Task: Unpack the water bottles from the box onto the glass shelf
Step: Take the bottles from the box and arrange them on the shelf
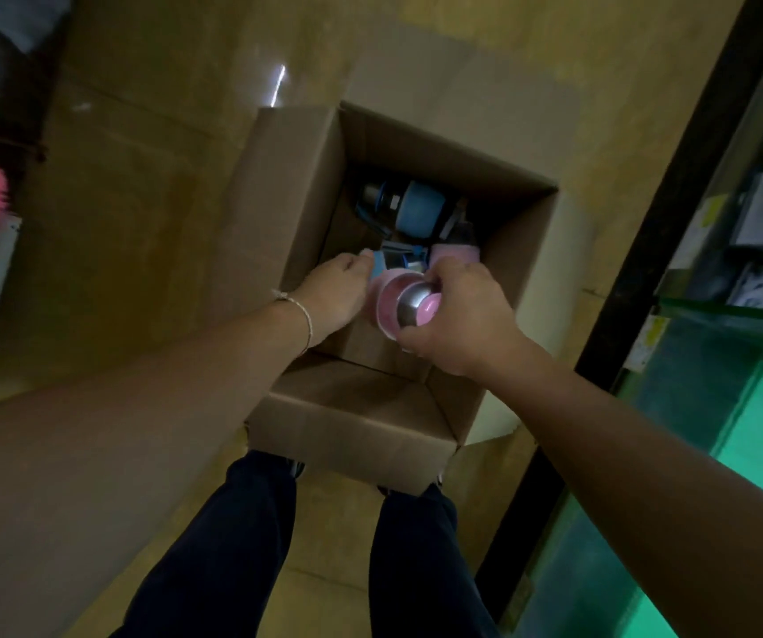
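pink water bottle [384, 294] gripped in the right hand [458, 315], fingers curled round its body, its steel base [412, 306] turned toward the camera. it is held in the mouth of an open cardboard box [352, 421], close to the near wall. the box stands on the floor [149, 177] just ahead of the person's legs [214, 545]. left hand [336, 292] reaches into the box beside the held bottle, fingertips at a pale blue item [377, 265]; whether these fingers clamp it cannot be told. deeper in the box lie a blue bottle [419, 207] and a second pink bottle [455, 253]. thin bracelet [308, 322] on the left wrist. green-edged glass shelf [729, 313] at right, well apart from the box.
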